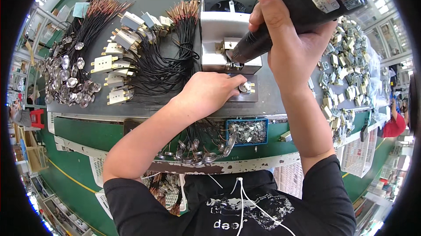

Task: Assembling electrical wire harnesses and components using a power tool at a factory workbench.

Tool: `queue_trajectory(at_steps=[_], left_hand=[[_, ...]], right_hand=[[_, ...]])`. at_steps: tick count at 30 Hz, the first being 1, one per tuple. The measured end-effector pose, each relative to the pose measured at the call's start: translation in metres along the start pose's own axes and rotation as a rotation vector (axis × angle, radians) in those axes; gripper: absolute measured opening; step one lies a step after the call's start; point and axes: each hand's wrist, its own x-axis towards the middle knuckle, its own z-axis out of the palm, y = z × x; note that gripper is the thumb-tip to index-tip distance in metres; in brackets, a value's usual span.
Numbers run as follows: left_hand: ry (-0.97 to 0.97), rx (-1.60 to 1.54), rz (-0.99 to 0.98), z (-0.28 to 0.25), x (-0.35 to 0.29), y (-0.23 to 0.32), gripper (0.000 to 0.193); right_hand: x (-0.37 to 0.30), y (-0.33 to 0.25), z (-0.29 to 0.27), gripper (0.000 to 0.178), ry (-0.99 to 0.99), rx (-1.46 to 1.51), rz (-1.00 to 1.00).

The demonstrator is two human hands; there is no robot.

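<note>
My right hand [285, 34] is wrapped around a thick black electric screwdriver [302, 8]. The driver slants down to the left, and its tip end meets a cream-coloured block [230, 45] in a silver metal fixture [219, 30]. In front of that fixture, my left hand [212, 90] lies low over the bench, fingertips closed round a small cream-and-metal part [245, 88] on a flat metal plate [250, 96]. The palm side of this hand is hidden. Black wires [162, 67] pass beside and under my left wrist.
Left lie wired cream connector blocks [105, 64] and a bundle of wires with round metal discs [66, 74]. A blue tray [248, 131] of small metal pieces stands at the front, beside more hanging discs [197, 155]. Loose cream blocks [346, 74] are heaped right.
</note>
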Motion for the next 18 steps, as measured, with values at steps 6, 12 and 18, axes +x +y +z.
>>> queue_trajectory(at_steps=[6, 12, 18], left_hand=[[-0.018, 0.027, 0.001, -0.001, 0.001, 0.001, 0.037], [-0.048, 0.042, -0.022, -0.004, 0.0, 0.003, 0.037], [0.054, 0.015, 0.051, -0.001, 0.002, 0.001, 0.03]], right_hand=[[0.013, 0.028, -0.011, 0.011, -0.114, 0.078, -0.31], [0.013, 0.029, -0.006, 0.013, -0.123, 0.04, -0.314], [0.008, 0.005, -0.004, 0.027, -0.265, 0.093, -0.108]])
